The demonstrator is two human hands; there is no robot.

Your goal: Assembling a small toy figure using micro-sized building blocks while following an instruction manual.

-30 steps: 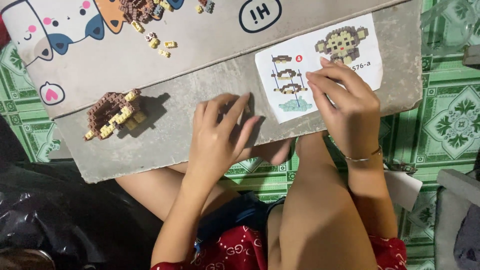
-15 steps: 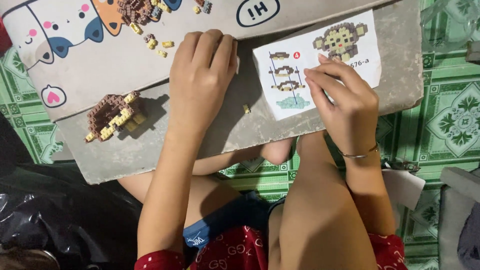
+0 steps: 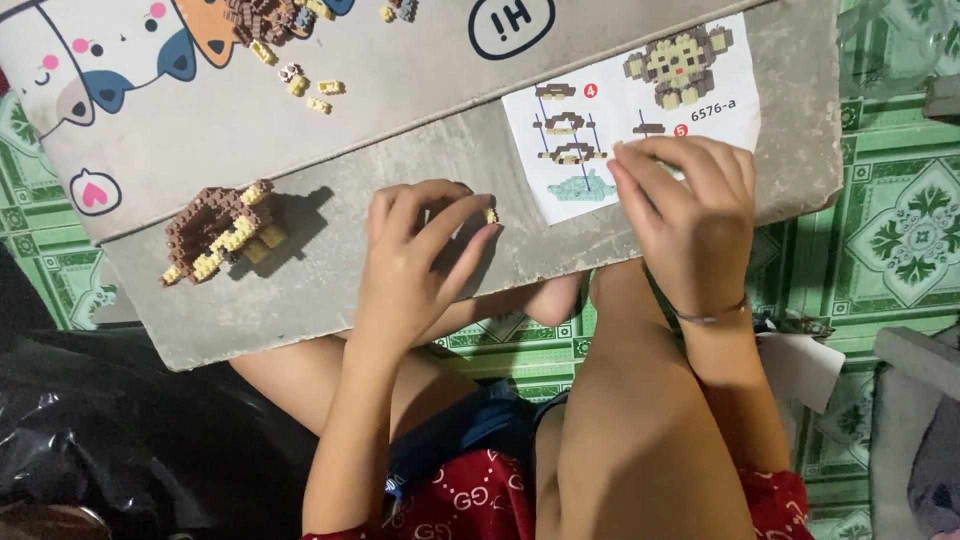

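Where containers are concerned, none shows on the grey board [image 3: 330, 300] that serves as the bench; loose pieces lie straight on its surface. A scatter of small yellow and brown bricks [image 3: 305, 85] sits at the far left, beside a brown heap [image 3: 262, 18] cut by the frame edge. A part-built brown and yellow brick model [image 3: 215, 230] stands at the near left of the board, well apart from both hands.

The left hand [image 3: 415, 265] rests at the board's near middle, fingers curled, thumb and forefinger closed in a narrow grip on a tiny yellow brick [image 3: 491, 215] just left of the instruction sheet [image 3: 640, 110]. The right hand [image 3: 690, 215] lies on the sheet's near right corner, fingertips pressed together on the paper; whether they pinch anything cannot be told. A thin bracelet [image 3: 712, 317] circles that wrist.

Against the frame half a second earlier, the left hand has drawn back from the far side of the board (it then lay flat, higher up, nearer the loose bricks) and has come down toward the near edge, now pinching the brick. The right hand has stayed on the sheet, and the model has not shifted.
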